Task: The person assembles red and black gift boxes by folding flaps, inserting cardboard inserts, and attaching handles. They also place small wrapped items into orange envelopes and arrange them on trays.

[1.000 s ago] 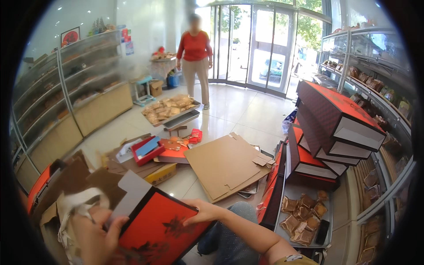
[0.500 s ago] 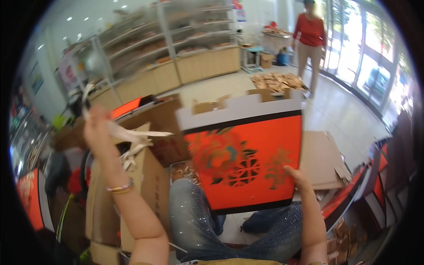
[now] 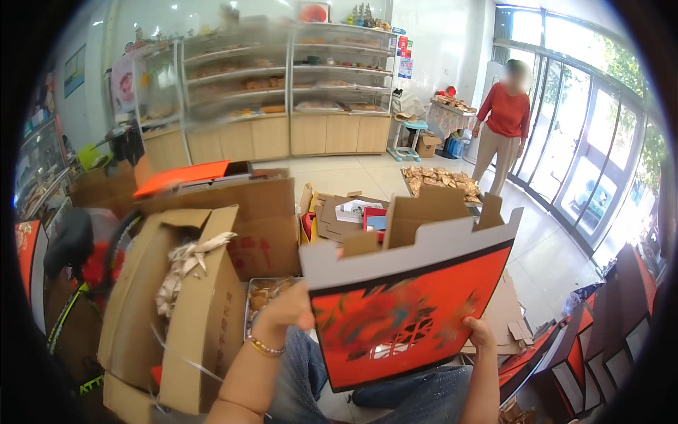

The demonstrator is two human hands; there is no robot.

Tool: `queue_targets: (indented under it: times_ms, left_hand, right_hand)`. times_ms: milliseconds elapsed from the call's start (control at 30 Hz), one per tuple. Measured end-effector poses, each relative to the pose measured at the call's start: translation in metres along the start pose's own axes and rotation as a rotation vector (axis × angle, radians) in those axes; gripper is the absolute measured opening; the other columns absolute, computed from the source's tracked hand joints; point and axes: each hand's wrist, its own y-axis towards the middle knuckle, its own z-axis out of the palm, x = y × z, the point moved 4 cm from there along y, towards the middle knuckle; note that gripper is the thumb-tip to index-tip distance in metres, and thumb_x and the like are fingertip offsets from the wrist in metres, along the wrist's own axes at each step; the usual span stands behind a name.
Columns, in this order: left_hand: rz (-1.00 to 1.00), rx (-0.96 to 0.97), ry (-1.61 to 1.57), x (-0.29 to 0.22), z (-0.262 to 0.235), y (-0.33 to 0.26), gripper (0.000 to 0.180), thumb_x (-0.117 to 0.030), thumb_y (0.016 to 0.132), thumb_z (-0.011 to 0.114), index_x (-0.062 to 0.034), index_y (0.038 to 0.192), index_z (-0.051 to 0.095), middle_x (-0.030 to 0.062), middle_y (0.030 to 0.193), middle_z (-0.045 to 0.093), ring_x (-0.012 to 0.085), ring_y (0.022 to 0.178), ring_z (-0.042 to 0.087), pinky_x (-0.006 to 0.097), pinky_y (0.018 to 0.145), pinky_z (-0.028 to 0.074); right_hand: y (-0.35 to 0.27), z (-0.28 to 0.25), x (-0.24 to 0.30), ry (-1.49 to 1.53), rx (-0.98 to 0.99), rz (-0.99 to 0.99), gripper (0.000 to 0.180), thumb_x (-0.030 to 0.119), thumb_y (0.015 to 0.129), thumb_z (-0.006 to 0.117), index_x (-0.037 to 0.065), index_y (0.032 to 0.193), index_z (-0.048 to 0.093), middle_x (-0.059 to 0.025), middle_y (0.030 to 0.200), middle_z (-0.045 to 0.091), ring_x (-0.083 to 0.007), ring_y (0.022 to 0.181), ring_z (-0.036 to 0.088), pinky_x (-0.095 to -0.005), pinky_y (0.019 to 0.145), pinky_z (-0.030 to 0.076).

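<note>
Flat red box blank (image 3: 406, 311) held upright over the lap, grey-brown flaps still unfolded on top. Left hand (image 3: 289, 307) pinches its left edge; right hand (image 3: 482, 332) grips the lower right edge. Folding looks barely begun: no sides raised. Open cardboard carton (image 3: 176, 311) with paper stuffing just left. More flat cardboard (image 3: 346, 212) on the floor (image 3: 353, 173) beyond. A person in red (image 3: 503, 127) stands well off.

Your forearms bare, no sleeves in view; your left hand (image 3: 291, 305) ungloved, beaded bracelet (image 3: 264, 346) with gold and pink beads round its wrist; your right hand (image 3: 482, 332) ungloved, wrist plain; blue denim jeans (image 3: 304, 374) on your legs.
</note>
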Motion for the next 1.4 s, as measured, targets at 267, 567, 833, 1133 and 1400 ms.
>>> queue_targets:
  times_ms: [267,567,833,1133,1400]
  left_hand:
    - [0.104,0.001,0.578,-0.082,0.028,0.020,0.094,-0.066,0.077,0.077,-0.0032,0.142,0.052,0.0117,0.141,0.060,0.0264,0.150,0.036,0.043,0.125,0.025]
    - [-0.013,-0.124,0.635,-0.088,-0.020,0.045,0.104,-0.087,0.065,0.074,-0.0012,0.123,0.059,0.0102,0.123,0.064,0.0186,0.116,0.061,0.038,0.108,0.046]
    - [0.120,0.440,0.957,-0.082,0.026,0.056,0.071,-0.066,0.052,0.091,-0.0081,0.086,0.068,0.0054,0.093,0.067,0.0238,0.100,0.066,0.051,0.124,0.025]
    - [0.050,0.416,1.061,-0.110,0.054,0.001,0.028,-0.035,0.063,0.083,-0.0099,0.063,0.071,0.0016,0.063,0.056,0.0241,0.076,0.059,0.049,0.112,0.041]
    - [0.112,-0.241,0.981,-0.103,-0.054,0.013,0.043,-0.048,0.078,0.087,-0.0057,0.075,0.077,0.0055,0.076,0.062,0.0200,0.090,0.054,0.037,0.084,0.046]
  right_hand:
    - [0.032,0.029,-0.009,0.030,0.226,0.129,0.093,0.040,0.067,0.094,-0.002,0.141,0.055,-0.0104,0.127,0.067,-0.0250,0.119,0.063,-0.0401,0.102,0.051]
    - [0.068,0.063,-0.077,0.193,0.362,0.559,0.045,0.034,0.097,0.073,0.001,0.126,0.063,-0.0150,0.110,0.074,-0.0301,0.090,0.075,-0.0457,0.079,0.065]
    - [0.050,0.073,-0.145,0.361,0.554,0.751,0.067,0.031,0.084,0.087,0.002,0.138,0.059,-0.0133,0.124,0.071,-0.0262,0.110,0.072,-0.0436,0.095,0.060]
    - [0.039,0.074,-0.171,0.485,0.617,0.663,0.067,0.032,0.083,0.088,0.001,0.135,0.061,-0.0129,0.119,0.073,-0.0250,0.106,0.073,-0.0406,0.089,0.062]
    - [0.056,0.040,-0.108,0.495,0.354,0.553,0.048,0.029,0.090,0.080,0.001,0.126,0.067,-0.0144,0.116,0.075,-0.0285,0.103,0.073,-0.0495,0.094,0.059]
